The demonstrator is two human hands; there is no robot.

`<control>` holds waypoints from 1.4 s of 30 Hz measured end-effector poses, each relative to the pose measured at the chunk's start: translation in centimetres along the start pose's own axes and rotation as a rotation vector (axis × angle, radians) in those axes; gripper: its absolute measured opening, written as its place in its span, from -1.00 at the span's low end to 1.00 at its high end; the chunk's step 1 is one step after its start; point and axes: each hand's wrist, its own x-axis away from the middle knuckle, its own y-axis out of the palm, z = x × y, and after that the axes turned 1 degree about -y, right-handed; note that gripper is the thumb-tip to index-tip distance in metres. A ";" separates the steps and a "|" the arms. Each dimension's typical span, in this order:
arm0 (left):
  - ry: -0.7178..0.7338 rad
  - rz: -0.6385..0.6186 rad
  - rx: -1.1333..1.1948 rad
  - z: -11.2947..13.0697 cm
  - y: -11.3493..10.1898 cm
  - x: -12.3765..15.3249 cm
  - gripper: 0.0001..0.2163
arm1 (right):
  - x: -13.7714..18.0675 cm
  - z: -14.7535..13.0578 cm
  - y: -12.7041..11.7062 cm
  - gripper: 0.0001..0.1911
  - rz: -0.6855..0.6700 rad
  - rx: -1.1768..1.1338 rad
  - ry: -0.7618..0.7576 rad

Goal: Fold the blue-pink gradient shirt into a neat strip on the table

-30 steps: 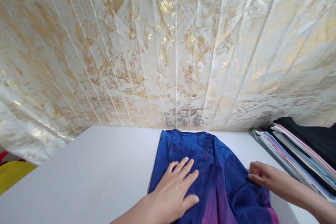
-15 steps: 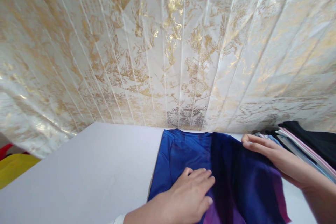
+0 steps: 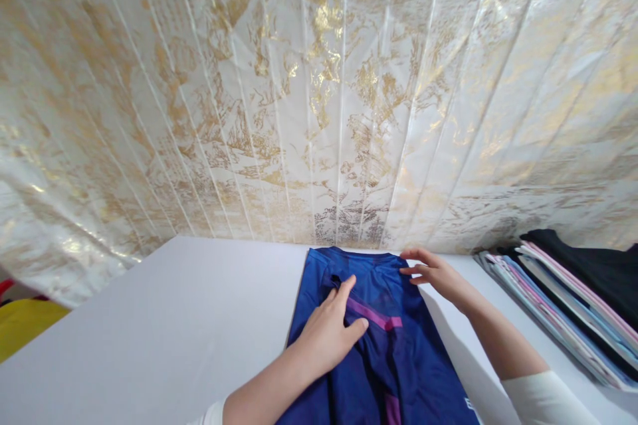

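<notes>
A dark blue shirt [image 3: 419, 339] with a magenta stripe lies folded on the white table, its collar edge toward the wall. Across its left part rests my left hand [image 3: 331, 329], fingers stretched forward and thumb apart. A sleeve-like folded layer with the stripe lies loosely wrinkled by this hand. At the shirt's upper right corner is my right hand [image 3: 431, 272], its fingers apart and their tips touching the edge. No cloth shows gripped in it. The lower end of the shirt runs out of view.
To the right a stack of folded clothes [image 3: 573, 312] stands on the table [image 3: 149, 332], a black garment [image 3: 588, 265] on top. Yellow cloth [image 3: 30, 325] sits past the table's left edge. A gold-patterned white covering [image 3: 299, 113] hangs behind the table.
The shirt's right part has been folded over to the left, baring the table on that side. My right hand has moved left to the shirt's corner; my left hand has shifted slightly up and left.
</notes>
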 end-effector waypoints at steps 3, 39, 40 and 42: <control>0.062 0.010 -0.172 0.2 -0.1 -1.0 -0.67 | -1.2 1.6 -0.4 -0.59 0.053 0.108 -0.056; 0.288 -0.297 -0.731 1.1 -4.4 3.2 -0.77 | -0.5 1.3 9.4 -0.73 -0.030 0.590 -0.515; 0.234 -0.291 -0.771 1.0 -4.6 3.6 -0.77 | -0.6 1.2 9.3 -0.78 -0.024 0.581 -0.524; 0.189 -0.215 -0.780 1.1 -4.9 4.1 -0.80 | -0.7 1.2 9.3 -0.84 -0.006 0.567 -0.541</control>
